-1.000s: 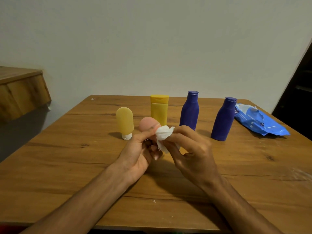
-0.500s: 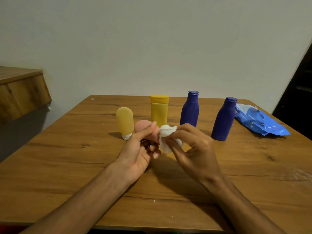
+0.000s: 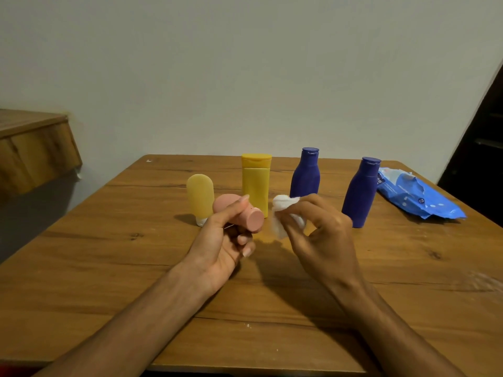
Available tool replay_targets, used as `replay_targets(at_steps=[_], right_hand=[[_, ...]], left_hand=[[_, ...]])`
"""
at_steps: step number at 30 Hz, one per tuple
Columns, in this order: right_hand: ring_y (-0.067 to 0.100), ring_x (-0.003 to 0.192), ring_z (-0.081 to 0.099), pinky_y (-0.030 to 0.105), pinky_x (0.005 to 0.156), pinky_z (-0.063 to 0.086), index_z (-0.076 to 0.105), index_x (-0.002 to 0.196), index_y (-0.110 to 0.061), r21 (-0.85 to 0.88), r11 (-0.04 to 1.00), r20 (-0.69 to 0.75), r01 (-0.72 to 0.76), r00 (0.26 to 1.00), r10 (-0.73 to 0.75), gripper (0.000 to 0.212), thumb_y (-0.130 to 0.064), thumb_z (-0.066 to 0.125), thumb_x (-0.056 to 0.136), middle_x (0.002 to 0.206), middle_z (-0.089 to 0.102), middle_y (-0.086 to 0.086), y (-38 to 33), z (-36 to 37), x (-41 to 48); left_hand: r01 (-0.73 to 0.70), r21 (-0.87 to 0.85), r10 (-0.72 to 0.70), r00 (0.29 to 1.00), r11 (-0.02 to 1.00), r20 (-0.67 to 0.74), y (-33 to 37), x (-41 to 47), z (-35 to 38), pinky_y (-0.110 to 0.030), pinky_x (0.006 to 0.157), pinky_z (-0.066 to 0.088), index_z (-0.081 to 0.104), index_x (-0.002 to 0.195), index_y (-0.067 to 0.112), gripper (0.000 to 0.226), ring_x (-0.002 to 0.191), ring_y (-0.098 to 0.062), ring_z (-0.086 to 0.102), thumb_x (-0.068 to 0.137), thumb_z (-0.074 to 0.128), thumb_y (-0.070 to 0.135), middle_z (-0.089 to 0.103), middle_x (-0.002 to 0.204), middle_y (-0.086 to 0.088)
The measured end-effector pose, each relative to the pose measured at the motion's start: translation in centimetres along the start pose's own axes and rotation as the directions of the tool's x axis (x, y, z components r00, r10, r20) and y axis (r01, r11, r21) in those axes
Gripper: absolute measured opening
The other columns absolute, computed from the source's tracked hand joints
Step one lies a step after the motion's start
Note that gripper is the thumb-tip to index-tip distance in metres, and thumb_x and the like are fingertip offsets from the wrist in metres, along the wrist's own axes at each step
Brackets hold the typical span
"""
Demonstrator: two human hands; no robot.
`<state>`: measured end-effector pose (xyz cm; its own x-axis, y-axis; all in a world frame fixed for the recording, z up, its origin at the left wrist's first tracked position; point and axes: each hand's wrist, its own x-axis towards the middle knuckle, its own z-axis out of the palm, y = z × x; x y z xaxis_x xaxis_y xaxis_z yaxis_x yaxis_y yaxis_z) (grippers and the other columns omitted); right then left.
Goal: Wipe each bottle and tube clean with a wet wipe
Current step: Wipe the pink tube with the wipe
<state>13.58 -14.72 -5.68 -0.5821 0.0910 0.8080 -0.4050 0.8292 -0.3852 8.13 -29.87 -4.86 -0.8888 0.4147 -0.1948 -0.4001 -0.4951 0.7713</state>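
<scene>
Above the wooden table [image 3: 109,268] your left hand [image 3: 220,240] grips the pink tube [image 3: 253,219] while your right hand [image 3: 324,235] pinches a crumpled wet wipe [image 3: 283,210] just beside it; you look mid-wipe, so close that gap next.

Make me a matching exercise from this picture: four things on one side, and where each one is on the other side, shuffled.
1 pink tube
2 wet wipe
3 yellow bottle
4 blue wipes pack

A lying on the table, far right
B held in the left hand
C standing upright on the table
D pinched in the right hand

Pairs: 1-B, 2-D, 3-C, 4-A.
</scene>
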Motion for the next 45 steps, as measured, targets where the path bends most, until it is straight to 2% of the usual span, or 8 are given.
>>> replay_targets(at_steps=[4,12,17,20,29,32,39,45], right_hand=[[0.007,0.086,0.06,0.019,0.072,0.053,0.069,0.09,-0.009,0.046,0.999,-0.03,0.006,1.0,-0.005,0.016,-0.021,0.065,0.08,0.093,0.066,0.002,-0.1,0.0,0.0],[0.012,0.096,0.062,0.021,0.079,0.052,0.069,0.098,-0.005,0.086,0.979,0.118,0.186,0.974,-0.195,0.024,-0.024,0.062,0.085,0.101,0.066,0.006,-0.6,0.5,-0.6],[0.013,0.093,0.061,0.019,0.078,0.051,0.067,0.098,-0.005,0.015,0.984,0.036,0.18,0.983,-0.18,0.022,-0.021,0.061,0.085,0.099,0.065,0.006,-0.5,0.5,-0.4],[0.014,0.092,0.061,0.02,0.078,0.051,0.068,0.099,-0.003,-0.008,0.971,0.097,0.24,0.966,-0.238,0.026,-0.024,0.06,0.086,0.099,0.065,0.008,-0.8,0.7,-0.6],[0.008,0.087,0.06,0.015,0.073,0.049,0.069,0.097,-0.009,0.054,0.998,-0.173,-0.041,0.984,0.049,0.015,-0.008,0.071,0.082,0.095,0.066,0.005,0.1,-0.4,0.2],[0.007,0.089,0.059,0.015,0.075,0.049,0.068,0.096,-0.007,0.061,0.998,-0.149,0.015,0.989,-0.006,0.014,-0.011,0.07,0.082,0.095,0.066,0.005,-0.2,-0.2,0.1],[0.013,0.093,0.06,0.019,0.077,0.051,0.068,0.097,-0.006,0.038,0.965,0.124,0.259,0.957,-0.262,0.022,-0.024,0.061,0.086,0.1,0.063,0.007,-0.9,0.7,-0.6],[0.012,0.091,0.061,0.016,0.076,0.051,0.069,0.096,-0.004,0.029,0.995,-0.036,0.095,0.995,-0.093,0.018,-0.016,0.064,0.083,0.098,0.064,0.006,-0.3,0.2,-0.1]], left_hand=[[-0.028,0.027,0.028,0.999,0.999,-0.017,0.1,0.1,0.1,-0.022,0.038,0.038,0.056,0.107,0.007,0.044,0.05,-0.011,0.043,0.071,0.074,0.025,0.059,0.073,-0.008],[-0.011,0.076,0.007,0.999,0.997,0.048,-0.1,0.0,-0.3,-0.024,0.048,0.04,0.066,0.1,0.011,0.035,0.061,-0.013,0.05,0.071,0.071,0.032,0.062,0.075,-0.005],[0.055,0.061,-0.062,0.991,0.997,0.118,-0.1,-0.4,0.1,-0.02,0.037,0.036,0.066,0.1,0.008,0.027,0.051,-0.011,0.042,0.079,0.065,0.024,0.057,0.071,-0.006],[0.052,0.067,-0.059,0.993,0.996,0.106,-0.1,-0.4,0.1,-0.02,0.038,0.036,0.067,0.097,0.009,0.028,0.051,-0.011,0.043,0.075,0.065,0.026,0.056,0.064,-0.002],[0.108,-0.007,-0.105,0.979,0.994,0.174,0.4,-0.4,-0.1,-0.022,0.037,0.038,0.056,0.104,0.008,0.025,0.046,-0.013,0.043,0.087,0.063,0.026,0.06,0.07,-0.015],[0.112,-0.011,-0.109,0.979,0.994,0.172,0.5,-0.3,-0.2,-0.021,0.037,0.038,0.058,0.1,0.009,0.026,0.046,-0.012,0.044,0.085,0.066,0.028,0.059,0.07,-0.013],[0.094,0.067,-0.102,0.985,0.993,0.137,0.2,-0.4,-0.3,-0.019,0.037,0.04,0.064,0.102,0.006,0.028,0.048,-0.01,0.05,0.085,0.064,0.028,0.059,0.062,-0.002],[0.077,0.114,-0.09,0.99,0.991,0.109,0.6,-0.4,0.0,-0.021,0.038,0.041,0.06,0.103,0.007,0.032,0.046,-0.012,0.047,0.077,0.068,0.023,0.061,0.069,-0.012]])
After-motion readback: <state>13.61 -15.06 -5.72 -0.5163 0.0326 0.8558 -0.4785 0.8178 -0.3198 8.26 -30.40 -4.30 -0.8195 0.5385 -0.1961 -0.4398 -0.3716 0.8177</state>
